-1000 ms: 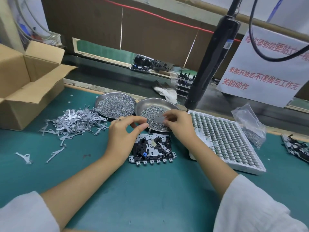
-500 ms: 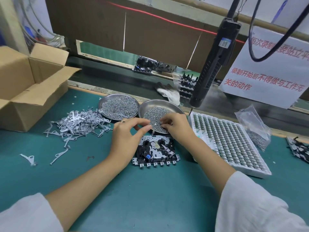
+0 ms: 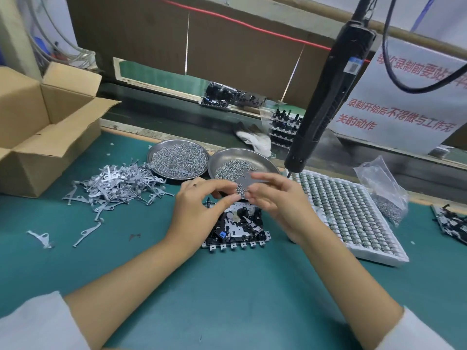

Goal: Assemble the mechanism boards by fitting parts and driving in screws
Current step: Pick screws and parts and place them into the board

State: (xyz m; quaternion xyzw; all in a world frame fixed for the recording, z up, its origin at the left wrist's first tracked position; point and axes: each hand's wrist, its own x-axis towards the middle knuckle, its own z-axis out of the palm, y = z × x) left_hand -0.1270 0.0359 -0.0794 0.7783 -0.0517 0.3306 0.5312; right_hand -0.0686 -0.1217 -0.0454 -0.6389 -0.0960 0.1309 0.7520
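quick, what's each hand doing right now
left hand: pinching the flat metal part
right hand: pinching the same part

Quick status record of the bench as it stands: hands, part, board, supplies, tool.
left hand: pinching the metal plate
right hand: pinching the same plate
metal plate: small, grey, held above the board
mechanism board: flat on the green mat, under both hands
screw dishes: left dish fuller, right dish
loose levers: heap left of the dishes
electric screwdriver: hanging, untouched
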